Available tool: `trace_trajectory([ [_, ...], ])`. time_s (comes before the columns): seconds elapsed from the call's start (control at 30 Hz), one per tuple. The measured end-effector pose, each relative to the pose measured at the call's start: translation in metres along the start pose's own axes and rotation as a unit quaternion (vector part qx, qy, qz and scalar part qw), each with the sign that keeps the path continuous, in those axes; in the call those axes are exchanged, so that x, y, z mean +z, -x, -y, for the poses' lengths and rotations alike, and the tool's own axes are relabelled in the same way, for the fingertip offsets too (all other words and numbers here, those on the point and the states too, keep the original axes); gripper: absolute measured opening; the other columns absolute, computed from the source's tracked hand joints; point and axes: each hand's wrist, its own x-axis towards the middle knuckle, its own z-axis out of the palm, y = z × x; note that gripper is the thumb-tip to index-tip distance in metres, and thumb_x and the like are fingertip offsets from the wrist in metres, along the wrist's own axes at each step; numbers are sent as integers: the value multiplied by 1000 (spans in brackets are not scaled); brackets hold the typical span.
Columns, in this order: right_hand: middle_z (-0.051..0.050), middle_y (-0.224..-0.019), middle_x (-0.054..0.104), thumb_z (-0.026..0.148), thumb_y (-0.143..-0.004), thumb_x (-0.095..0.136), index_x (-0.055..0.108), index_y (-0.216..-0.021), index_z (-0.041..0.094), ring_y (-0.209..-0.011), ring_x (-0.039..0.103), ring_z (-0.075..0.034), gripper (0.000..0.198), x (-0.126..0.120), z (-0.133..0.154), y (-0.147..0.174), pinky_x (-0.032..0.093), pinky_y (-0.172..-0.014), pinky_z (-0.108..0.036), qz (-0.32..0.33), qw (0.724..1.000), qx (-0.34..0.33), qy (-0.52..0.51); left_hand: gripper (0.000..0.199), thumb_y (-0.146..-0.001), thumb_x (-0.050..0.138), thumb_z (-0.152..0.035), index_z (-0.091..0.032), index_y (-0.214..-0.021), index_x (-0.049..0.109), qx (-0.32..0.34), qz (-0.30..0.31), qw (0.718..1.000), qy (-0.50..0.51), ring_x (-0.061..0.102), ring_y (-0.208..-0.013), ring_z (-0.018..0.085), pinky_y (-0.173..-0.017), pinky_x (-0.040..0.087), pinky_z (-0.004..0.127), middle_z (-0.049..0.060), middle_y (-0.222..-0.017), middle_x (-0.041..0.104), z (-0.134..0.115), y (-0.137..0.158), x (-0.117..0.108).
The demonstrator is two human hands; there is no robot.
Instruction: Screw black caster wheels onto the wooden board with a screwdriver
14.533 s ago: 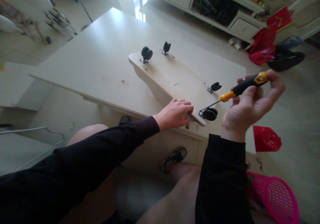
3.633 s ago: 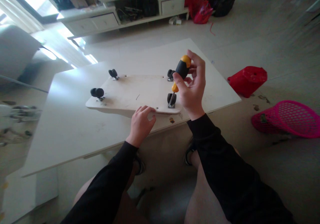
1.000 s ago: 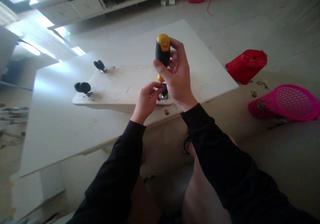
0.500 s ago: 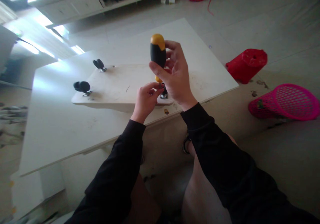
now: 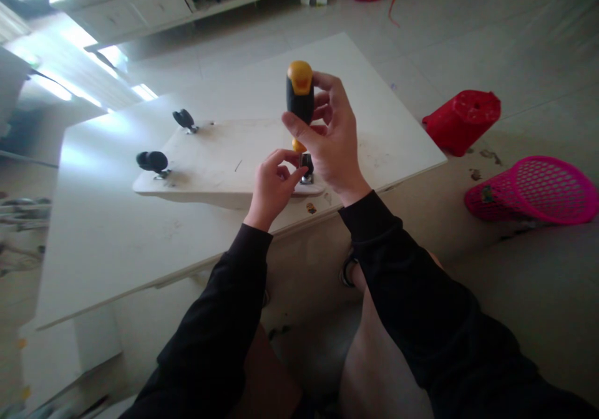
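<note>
My right hand (image 5: 334,135) grips a yellow and black screwdriver (image 5: 300,98) by its handle, which stands upright with the shaft pointing down. Its tip is hidden behind my fingers and a black caster (image 5: 306,164) with a metal plate. Beside the shaft, my left hand (image 5: 276,185) is closed in a pinch near that caster; what lies between the fingertips is too small to make out. Below both hands lies a white board (image 5: 219,157) on the white table. At its left end stand two more black casters, one nearer (image 5: 152,161) and one farther (image 5: 184,118).
The white table (image 5: 116,244) extends left and behind the board, its front edge close to my legs. On the floor at right are a red bin (image 5: 463,123) and a pink mesh basket (image 5: 538,191), both tipped over. A white cabinet (image 5: 159,4) stands at the back.
The screwdriver handle has turned, showing more of its yellow marking, and shifted slightly right with my right hand. My left hand stays by the caster, its fingers slightly raised.
</note>
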Motion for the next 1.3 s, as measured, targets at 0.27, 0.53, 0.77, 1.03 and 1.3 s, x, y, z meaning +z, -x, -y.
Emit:
trace_trajectory([
  [0.27, 6, -117, 76, 87, -85, 46, 44, -150, 60, -106, 70, -24, 70, 3, -2, -3, 61, -85, -44, 33, 999, -5, -28, 5, -88, 72, -21, -22, -93, 74, -16, 11, 1000, 3, 55, -50, 6, -45, 45, 20, 0, -85, 76, 6, 0, 2],
  [0.53, 6, -100, 78, 91, -73, 53, 48, -150, 60, -103, 72, -27, 82, 6, -8, -7, 60, -86, -49, 30, 996, 18, -82, 14, -87, 72, -19, -21, -100, 76, 2, 35, 999, 3, 54, -52, 4, -46, 46, 20, 3, -102, 77, 2, 0, 0],
  [0.77, 5, -103, 79, 90, -69, 61, 54, -145, 56, -100, 70, -25, 84, 3, -1, -5, 63, -89, -47, 17, 996, 45, -74, 13, -82, 77, -15, -21, -93, 73, -16, 3, 1000, 7, 53, -52, 5, -44, 45, 19, 1, -90, 73, 7, -2, 3],
  [1.03, 3, -111, 77, 91, -76, 50, 48, -149, 56, -104, 69, -27, 81, 0, 1, -3, 61, -88, -49, 34, 998, 36, -30, 30, -85, 71, -11, -24, -112, 73, -22, 6, 1000, 5, 51, -51, 5, -44, 41, 19, 0, -93, 77, 12, -2, 1],
  [1.3, 3, -106, 75, 87, -80, 60, 55, -141, 56, -102, 67, -25, 69, -1, 4, 0, 58, -81, -44, 23, 999, 17, -24, 12, -85, 76, -16, -21, -95, 72, 12, 19, 1000, -6, 53, -54, 3, -48, 45, 17, 1, -99, 76, 5, -1, 2],
])
